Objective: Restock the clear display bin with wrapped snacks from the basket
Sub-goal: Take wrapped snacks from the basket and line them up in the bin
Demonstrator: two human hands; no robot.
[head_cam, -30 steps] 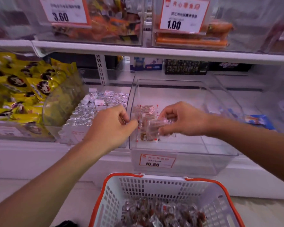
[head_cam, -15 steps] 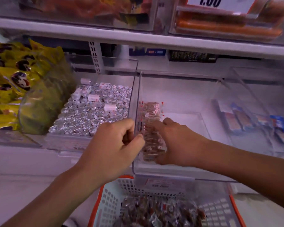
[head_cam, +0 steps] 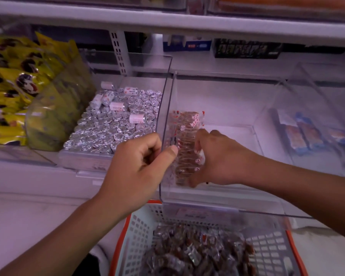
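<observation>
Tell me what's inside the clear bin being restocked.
The clear bin holds one row of wrapped snacks along its left wall, with the right hand on them. The hand covers some of the row.

The colourless see-through plastic bin point(head_cam: 217, 196) holds a row of brown snacks in clear wrappers with red-and-white printed ends point(head_cam: 186, 142), and the white lattice basket with an orange rim point(head_cam: 135, 236) just below that bin is heaped with the same brown, clear-wrapped pieces point(head_cam: 197, 253). Left of the bin lie shiny silver foil sweets point(head_cam: 112, 126) with a few white, red-printed rolls point(head_cam: 136, 118) on top, and farther left are yellow packets patterned with dark brown and white figures point(head_cam: 18, 84). Right of the bin sit blue-and-white packs point(head_cam: 307, 134).
</observation>
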